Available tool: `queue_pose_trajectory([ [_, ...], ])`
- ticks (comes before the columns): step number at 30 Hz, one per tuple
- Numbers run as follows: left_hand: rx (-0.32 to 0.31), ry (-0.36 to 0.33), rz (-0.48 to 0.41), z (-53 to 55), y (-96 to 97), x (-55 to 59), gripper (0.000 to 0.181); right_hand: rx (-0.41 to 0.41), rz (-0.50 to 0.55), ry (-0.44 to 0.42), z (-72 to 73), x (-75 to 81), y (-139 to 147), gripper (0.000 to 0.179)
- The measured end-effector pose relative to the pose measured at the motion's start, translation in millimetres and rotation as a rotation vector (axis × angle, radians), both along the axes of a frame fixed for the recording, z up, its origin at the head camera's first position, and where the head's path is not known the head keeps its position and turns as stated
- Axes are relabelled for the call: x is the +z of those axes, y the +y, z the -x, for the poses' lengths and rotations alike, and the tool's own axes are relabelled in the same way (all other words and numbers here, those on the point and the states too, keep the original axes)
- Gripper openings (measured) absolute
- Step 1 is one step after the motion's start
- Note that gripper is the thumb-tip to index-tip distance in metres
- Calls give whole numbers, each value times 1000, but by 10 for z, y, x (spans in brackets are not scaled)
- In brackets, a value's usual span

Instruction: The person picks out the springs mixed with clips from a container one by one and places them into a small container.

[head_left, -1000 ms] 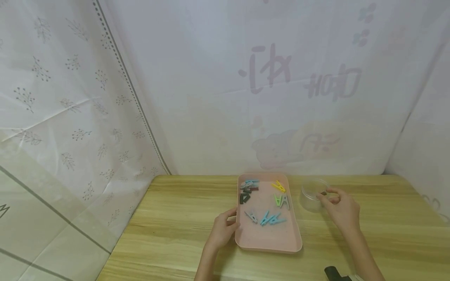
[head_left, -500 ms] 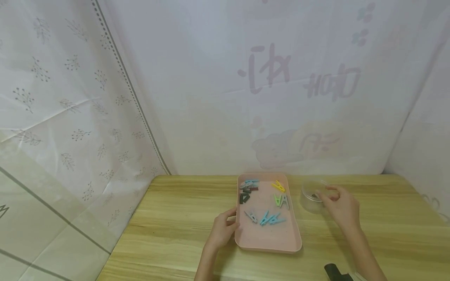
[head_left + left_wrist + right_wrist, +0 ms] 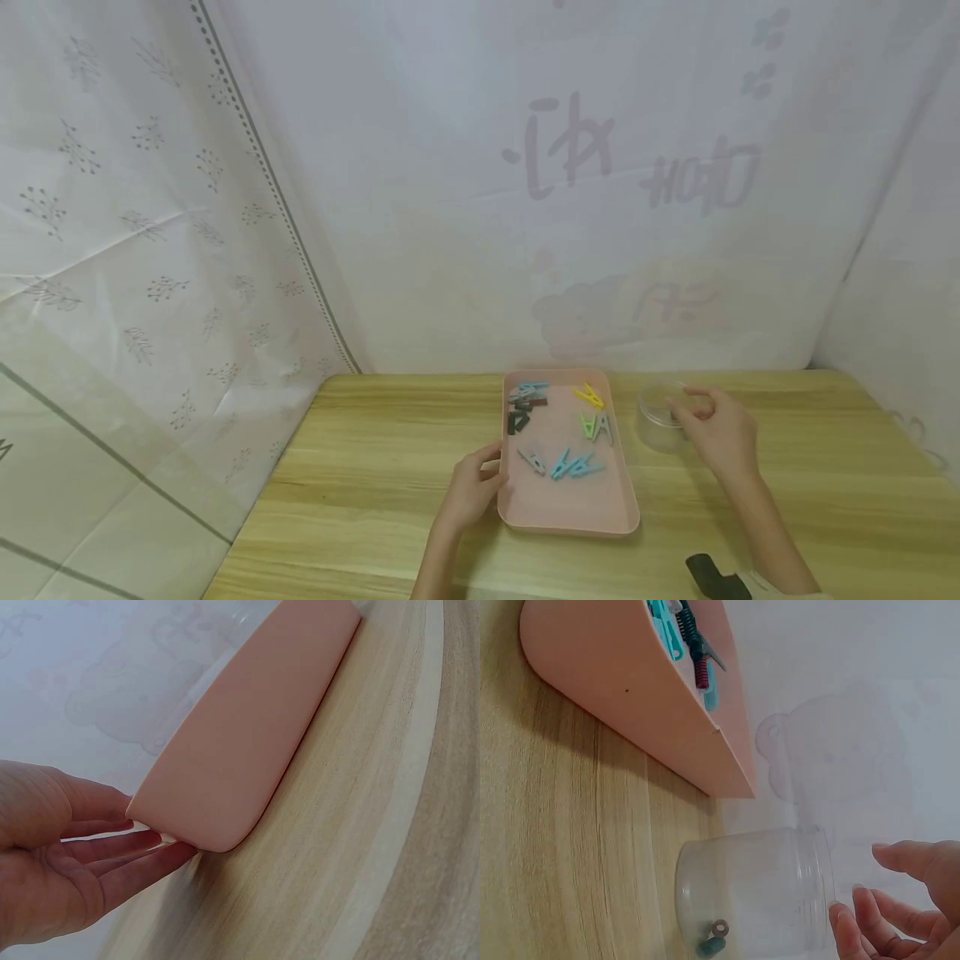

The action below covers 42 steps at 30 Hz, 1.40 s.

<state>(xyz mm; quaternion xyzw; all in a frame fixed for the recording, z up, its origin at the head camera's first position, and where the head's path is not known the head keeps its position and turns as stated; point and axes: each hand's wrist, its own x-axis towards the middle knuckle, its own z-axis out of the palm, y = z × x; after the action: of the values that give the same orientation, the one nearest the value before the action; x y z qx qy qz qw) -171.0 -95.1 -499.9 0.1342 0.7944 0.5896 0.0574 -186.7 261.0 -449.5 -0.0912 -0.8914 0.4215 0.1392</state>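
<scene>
My left hand (image 3: 468, 493) holds the left side of a pink tray (image 3: 570, 517); in the left wrist view its thumb and fingers meet the rim and wall at one end. Blue, grey, green and yellow clothespins (image 3: 589, 397) lie in the tray, along with several dark ribbed pieces (image 3: 517, 421) and a dark red one at its far left. Beside the tray stands a clear plastic jar (image 3: 742, 877), lidless, with a small dark green piece (image 3: 711, 946) and a brownish ring-ended piece (image 3: 720, 928) inside. Over its mouth is my right hand (image 3: 911, 907), fingers apart and holding nothing.
Everything stands on a wood-grain table (image 3: 375, 467). White printed cloth (image 3: 435, 250) hangs behind the table and along the sides. A black device (image 3: 716, 577) sits by the right wrist.
The dark piece between the right fingertips has been let go into the jar. The left hand and tray stay as they were; the head view has shifted slightly.
</scene>
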Motion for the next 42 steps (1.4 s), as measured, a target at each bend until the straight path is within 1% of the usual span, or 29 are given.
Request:
queue_pose_trajectory([
  [7, 1, -2, 9, -3, 3, -2, 49, 15, -17, -5, 48, 55, -73, 56],
  [15, -8, 0, -6, -1, 2, -5, 49, 52, -33, 51, 82, 119, -153, 50],
  [22, -2, 5, -10, 5, -2, -18, 48, 79, -33, 33, 133, 123, -228, 48],
  [27, -8, 8, -16, 5, -5, -25, 48, 111, -25, 23, 156, 115, -292, 49],
  [31, -10, 9, -16, 2, -6, -22, 48, 131, -15, 53, 182, 96, -344, 44],
  [35, -8, 12, -2, 3, -6, -29, 48, 133, -39, 85, 211, 76, -395, 39],
  [38, -1, 10, 13, 3, -1, -32, 49, 138, -58, 67, 236, 70, -418, 40],
  [42, 5, 3, 18, 5, 6, -24, 49, 157, -54, 17, 244, 92, -445, 46],
])
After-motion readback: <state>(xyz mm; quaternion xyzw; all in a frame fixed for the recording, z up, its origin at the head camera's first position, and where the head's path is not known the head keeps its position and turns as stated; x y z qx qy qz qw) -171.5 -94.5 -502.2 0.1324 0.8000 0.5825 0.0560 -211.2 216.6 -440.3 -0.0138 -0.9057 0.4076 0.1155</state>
